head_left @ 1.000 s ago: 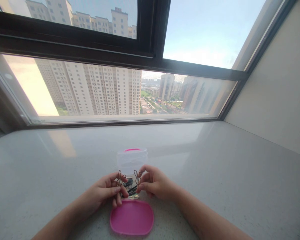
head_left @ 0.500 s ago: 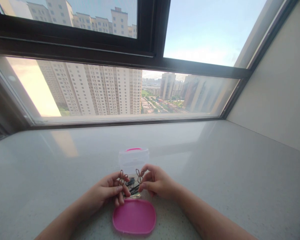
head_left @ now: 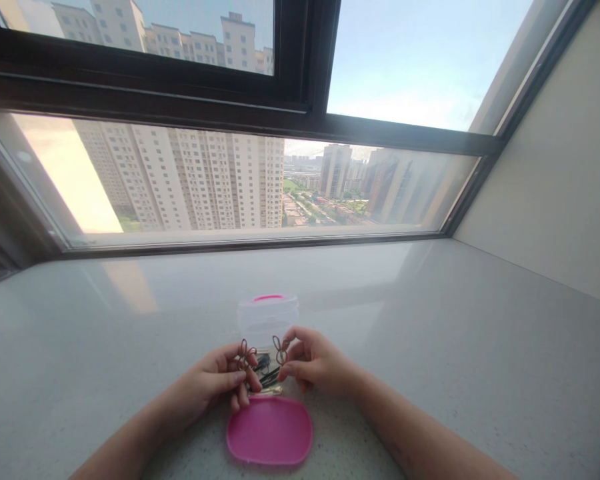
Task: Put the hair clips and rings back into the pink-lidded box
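The left hand (head_left: 215, 380) pinches a small brown clip of thin bent loops, shaped like a bunny head (head_left: 243, 355). Its thumb and fingers are closed on it, and the other fingers curl under. The right hand (head_left: 315, 363) pinches a matching brown looped bunny clip (head_left: 281, 349) between thumb and pointing finger. The two clips are near each other but apart, both with their ears up.

Between and behind the fingertips lies a messy heap of thin black and gold hair clips (head_left: 267, 377). I cannot tell if the heap is inside anything. Just past the fingers stands a see-through plastic box with a pink handle (head_left: 269, 320). On the near side of the fingers is a flat, round-cornered pink plastic tray or lid (head_left: 270, 432), on the speckled pale counter (head_left: 430, 347).

To hold these well, a soft pinch on the edges seems best, because thin loops may bend. Fingers should not cover the ears, and both clips should stay level and apart, so they don't catch.
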Demonstrator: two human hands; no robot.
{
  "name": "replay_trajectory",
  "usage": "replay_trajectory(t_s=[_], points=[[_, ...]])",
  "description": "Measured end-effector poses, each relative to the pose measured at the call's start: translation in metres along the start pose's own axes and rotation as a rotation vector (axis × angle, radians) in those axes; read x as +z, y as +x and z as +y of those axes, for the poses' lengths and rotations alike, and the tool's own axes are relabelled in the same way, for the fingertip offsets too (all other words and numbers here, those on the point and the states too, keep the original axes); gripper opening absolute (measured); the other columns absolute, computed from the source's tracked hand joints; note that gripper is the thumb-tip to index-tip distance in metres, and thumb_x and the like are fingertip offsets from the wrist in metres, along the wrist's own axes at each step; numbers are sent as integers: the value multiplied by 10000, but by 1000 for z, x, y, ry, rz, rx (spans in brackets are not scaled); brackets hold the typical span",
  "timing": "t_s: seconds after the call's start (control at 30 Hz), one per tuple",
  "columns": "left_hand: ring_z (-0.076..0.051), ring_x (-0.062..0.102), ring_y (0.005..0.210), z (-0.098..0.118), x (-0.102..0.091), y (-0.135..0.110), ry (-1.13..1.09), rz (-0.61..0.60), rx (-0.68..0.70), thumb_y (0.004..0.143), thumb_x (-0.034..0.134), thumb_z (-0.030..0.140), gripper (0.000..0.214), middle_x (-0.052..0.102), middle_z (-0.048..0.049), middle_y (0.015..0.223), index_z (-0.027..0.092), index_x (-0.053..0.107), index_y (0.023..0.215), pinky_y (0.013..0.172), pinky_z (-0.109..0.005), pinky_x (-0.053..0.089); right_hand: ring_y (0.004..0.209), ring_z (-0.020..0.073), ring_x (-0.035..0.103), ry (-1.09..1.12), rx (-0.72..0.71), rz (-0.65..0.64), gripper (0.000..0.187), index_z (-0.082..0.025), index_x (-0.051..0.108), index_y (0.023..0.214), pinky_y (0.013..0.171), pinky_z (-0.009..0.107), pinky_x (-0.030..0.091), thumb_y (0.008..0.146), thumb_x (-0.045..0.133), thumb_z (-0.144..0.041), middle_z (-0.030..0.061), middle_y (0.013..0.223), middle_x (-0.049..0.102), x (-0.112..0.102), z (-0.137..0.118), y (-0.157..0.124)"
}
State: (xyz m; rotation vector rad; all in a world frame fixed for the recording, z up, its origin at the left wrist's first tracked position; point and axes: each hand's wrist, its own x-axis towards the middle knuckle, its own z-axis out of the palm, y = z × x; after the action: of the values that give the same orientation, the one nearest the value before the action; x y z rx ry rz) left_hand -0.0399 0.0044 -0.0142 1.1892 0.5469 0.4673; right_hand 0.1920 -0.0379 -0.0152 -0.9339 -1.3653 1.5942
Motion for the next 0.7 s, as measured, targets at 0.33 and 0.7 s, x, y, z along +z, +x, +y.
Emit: replay_trajectory(t_s=[0.33,0.7], points=[[-132,630,565,4,4,-3,-13,23,-31,767,651,201,163,700,-127,811,130,575,893,492,-192,474,373,63,496,9,2,-10,395,-183,446,918,355,153,384,661,729,-282,-10,681,663,0,0,0],[-132,628,564,10,10,-5,-24,34,-44,739,665,175,149,691,-132,814,106,591,849,487,-192,476,390,74,519,4,-8,-23,388,-174,467,917,369,168,403,660,735,-287,7,706,672,-3,3,0]])
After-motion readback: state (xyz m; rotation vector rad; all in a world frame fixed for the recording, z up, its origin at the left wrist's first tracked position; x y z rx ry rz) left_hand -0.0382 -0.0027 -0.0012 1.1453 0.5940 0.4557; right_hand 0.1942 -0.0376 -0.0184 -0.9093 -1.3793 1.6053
